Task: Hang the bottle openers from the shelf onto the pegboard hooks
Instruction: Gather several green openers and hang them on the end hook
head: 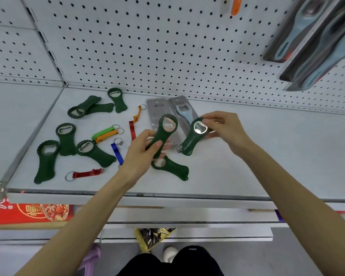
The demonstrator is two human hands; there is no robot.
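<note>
Left hand (140,151) grips green opener (164,134) by handle; right hand (226,126), apart, pinches head of second opener (190,140) above shelf (257,168).

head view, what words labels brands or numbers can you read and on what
No text reads clearly.
Red package below the shelf: large pale characters, blurred and cut off, unreadable.
Grey backing card: small dark logo, too blurred to read.
No print shows on the left green opener in the left hand or the right green opener in the right hand.

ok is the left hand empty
No, the left hand grips a green opener by its handle.
</note>
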